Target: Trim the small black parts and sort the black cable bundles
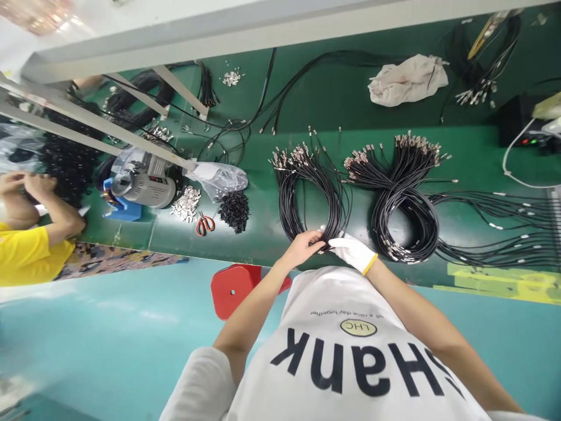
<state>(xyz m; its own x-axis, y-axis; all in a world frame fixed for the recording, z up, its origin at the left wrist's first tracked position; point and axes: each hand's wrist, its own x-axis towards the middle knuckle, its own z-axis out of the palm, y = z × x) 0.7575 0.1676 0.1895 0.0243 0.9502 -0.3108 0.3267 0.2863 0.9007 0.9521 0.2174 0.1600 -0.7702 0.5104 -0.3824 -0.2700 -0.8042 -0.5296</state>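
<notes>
A looped bundle of black cables with metal end connectors lies on the green bench in front of me. At its lower edge my left hand, bare, is closed with thumb and fingers pinched on a cable of the bundle. My right hand wears a white glove with a yellow cuff; its fingers are closed at the same spot, fingertips meeting the cable close to the left hand's. The exact piece between the fingertips is too small to make out. Right of the gloved hand sits a second, crossed coil of black cables.
Left along the bench are orange-handled cutters, black small parts, white pieces and a grey machine. A white cloth lies behind. A red stool stands below. A co-worker in a yellow sleeve works far left.
</notes>
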